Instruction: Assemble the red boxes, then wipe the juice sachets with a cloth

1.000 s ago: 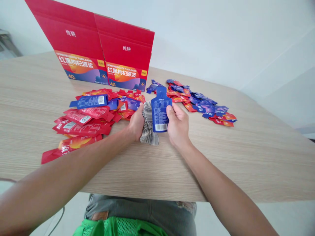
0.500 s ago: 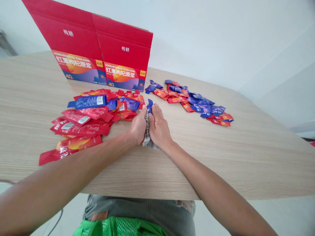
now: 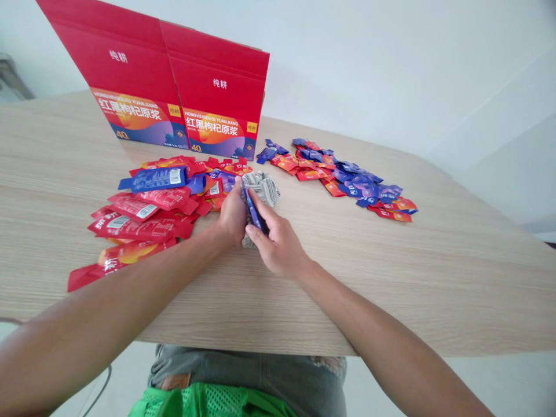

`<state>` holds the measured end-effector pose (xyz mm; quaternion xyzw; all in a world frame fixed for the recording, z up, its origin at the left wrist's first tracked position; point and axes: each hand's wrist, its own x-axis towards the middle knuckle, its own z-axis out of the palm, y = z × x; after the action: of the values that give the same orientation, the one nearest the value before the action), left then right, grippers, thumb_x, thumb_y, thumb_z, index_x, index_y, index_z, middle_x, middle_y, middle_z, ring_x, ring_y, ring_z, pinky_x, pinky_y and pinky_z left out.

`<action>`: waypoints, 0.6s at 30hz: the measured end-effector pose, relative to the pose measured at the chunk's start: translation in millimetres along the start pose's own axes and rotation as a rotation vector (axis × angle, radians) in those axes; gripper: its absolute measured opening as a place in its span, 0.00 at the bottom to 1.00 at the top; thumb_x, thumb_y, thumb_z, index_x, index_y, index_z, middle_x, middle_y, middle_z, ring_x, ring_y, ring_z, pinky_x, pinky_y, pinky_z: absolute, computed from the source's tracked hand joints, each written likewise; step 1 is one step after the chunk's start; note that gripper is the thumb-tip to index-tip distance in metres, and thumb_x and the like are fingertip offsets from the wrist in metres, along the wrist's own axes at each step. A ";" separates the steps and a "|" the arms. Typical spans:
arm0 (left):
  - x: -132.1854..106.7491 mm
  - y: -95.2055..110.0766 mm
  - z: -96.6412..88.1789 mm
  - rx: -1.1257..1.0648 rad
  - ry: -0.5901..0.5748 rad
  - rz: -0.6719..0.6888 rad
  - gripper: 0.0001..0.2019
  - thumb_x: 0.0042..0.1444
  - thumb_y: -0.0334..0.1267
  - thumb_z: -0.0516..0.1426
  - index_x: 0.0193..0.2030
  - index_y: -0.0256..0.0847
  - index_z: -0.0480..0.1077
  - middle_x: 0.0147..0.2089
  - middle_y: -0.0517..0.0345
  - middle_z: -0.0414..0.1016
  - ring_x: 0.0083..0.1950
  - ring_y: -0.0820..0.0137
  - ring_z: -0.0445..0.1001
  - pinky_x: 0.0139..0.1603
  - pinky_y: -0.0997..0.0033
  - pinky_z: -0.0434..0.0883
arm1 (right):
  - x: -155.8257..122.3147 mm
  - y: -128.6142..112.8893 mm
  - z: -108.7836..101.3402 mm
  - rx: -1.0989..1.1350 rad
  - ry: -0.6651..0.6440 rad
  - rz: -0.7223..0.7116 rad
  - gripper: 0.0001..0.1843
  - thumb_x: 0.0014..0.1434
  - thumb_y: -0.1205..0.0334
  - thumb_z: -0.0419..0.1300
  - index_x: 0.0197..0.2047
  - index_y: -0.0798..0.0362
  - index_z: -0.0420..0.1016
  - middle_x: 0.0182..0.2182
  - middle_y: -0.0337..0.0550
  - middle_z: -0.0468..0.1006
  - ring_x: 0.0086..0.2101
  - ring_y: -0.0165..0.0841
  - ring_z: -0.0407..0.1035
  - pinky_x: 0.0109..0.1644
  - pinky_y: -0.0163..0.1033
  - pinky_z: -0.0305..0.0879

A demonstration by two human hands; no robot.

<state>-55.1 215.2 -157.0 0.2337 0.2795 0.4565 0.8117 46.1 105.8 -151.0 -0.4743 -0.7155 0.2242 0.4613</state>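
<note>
Between my two hands is a blue pouch [image 3: 255, 213], seen nearly edge-on and tilted. My right hand [image 3: 280, 240] pinches it between thumb and fingers. Closed around a grey striped cloth [image 3: 264, 188], my left hand [image 3: 233, 213] presses against the pouch's left side. The cloth bunches out beyond the fingertips and shows again below the pouch. Just left of my left hand lies a heap of red and blue pouches [image 3: 160, 200], some with white barcode labels upward.
A red carton [image 3: 217, 63] with printed panels stands upright at the back left. Toward the back right, a second row of red and blue pouches [image 3: 343, 176] runs diagonally along the wooden table [image 3: 391, 289]. A pale wall rises behind.
My right hand has shifted lower and drawn slightly away from the cloth, now gripping the pouch itself. The cloth has opened out past the fingertips, and more of the blue pouch shows.
</note>
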 end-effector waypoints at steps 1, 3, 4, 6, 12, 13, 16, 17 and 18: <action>-2.7 2.2 3.1 -0.007 0.022 -0.025 0.26 0.80 0.56 0.51 0.43 0.40 0.81 0.40 0.47 0.87 0.53 0.54 0.88 0.60 0.59 0.81 | 1.5 0.5 -3.5 0.049 0.041 -0.001 0.39 0.77 0.50 0.60 0.86 0.43 0.61 0.79 0.47 0.72 0.76 0.47 0.68 0.83 0.61 0.65; -9.6 4.6 9.9 -0.016 0.038 -0.082 0.29 0.80 0.58 0.49 0.45 0.39 0.82 0.42 0.46 0.88 0.50 0.54 0.88 0.59 0.56 0.83 | 5.3 4.2 -9.8 0.156 0.145 0.017 0.40 0.77 0.44 0.62 0.86 0.39 0.59 0.75 0.45 0.77 0.69 0.46 0.77 0.75 0.60 0.76; -13.5 4.7 13.6 -0.021 0.031 -0.109 0.28 0.80 0.58 0.49 0.47 0.38 0.82 0.42 0.46 0.89 0.49 0.54 0.89 0.59 0.54 0.83 | 7.3 7.5 -12.2 0.197 0.191 0.025 0.41 0.77 0.41 0.63 0.86 0.37 0.57 0.73 0.45 0.79 0.65 0.46 0.81 0.70 0.59 0.81; -21.3 3.3 21.3 -0.039 0.006 -0.156 0.27 0.80 0.57 0.50 0.51 0.38 0.83 0.43 0.46 0.90 0.48 0.53 0.89 0.59 0.52 0.84 | 10.8 16.9 -15.7 0.201 0.260 0.019 0.42 0.77 0.38 0.63 0.86 0.37 0.57 0.71 0.46 0.81 0.61 0.46 0.83 0.65 0.58 0.85; -35.1 -2.9 37.0 -0.115 -0.022 -0.241 0.26 0.80 0.54 0.50 0.58 0.39 0.84 0.44 0.46 0.90 0.46 0.55 0.90 0.56 0.54 0.86 | 14.2 45.5 -20.5 -0.391 0.420 -0.078 0.33 0.79 0.45 0.60 0.81 0.47 0.67 0.76 0.60 0.72 0.75 0.52 0.67 0.81 0.69 0.65; -34.4 -3.7 36.1 -0.119 -0.007 -0.227 0.25 0.80 0.54 0.51 0.58 0.39 0.84 0.44 0.47 0.90 0.46 0.55 0.90 0.56 0.55 0.86 | 13.9 46.1 -19.4 -0.463 0.411 -0.081 0.31 0.80 0.46 0.59 0.79 0.46 0.69 0.75 0.59 0.72 0.75 0.52 0.67 0.81 0.69 0.65; -28.2 -5.6 28.2 -0.091 0.009 -0.133 0.20 0.77 0.51 0.55 0.55 0.40 0.83 0.44 0.48 0.90 0.48 0.56 0.90 0.57 0.58 0.85 | 11.4 38.9 -10.0 -0.545 0.296 -0.106 0.26 0.82 0.51 0.53 0.76 0.48 0.75 0.71 0.59 0.76 0.72 0.50 0.69 0.79 0.67 0.68; -25.6 -5.9 25.1 -0.080 0.010 -0.096 0.18 0.75 0.50 0.56 0.53 0.40 0.83 0.43 0.49 0.90 0.49 0.57 0.90 0.58 0.58 0.84 | 10.2 34.6 -5.4 -0.554 0.260 -0.117 0.26 0.83 0.52 0.52 0.75 0.50 0.75 0.71 0.60 0.76 0.72 0.50 0.70 0.79 0.66 0.68; -23.2 -6.0 22.4 -0.073 0.010 -0.066 0.17 0.75 0.50 0.57 0.50 0.41 0.82 0.43 0.50 0.89 0.49 0.57 0.89 0.59 0.59 0.84 | 8.9 30.1 -0.5 -0.563 0.238 -0.123 0.27 0.82 0.52 0.52 0.75 0.54 0.76 0.71 0.62 0.76 0.72 0.50 0.69 0.80 0.64 0.67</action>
<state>-46.4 189.3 -138.8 0.1923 0.2743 0.4406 0.8329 59.6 127.2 -169.6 -0.5620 -0.7179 -0.0683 0.4052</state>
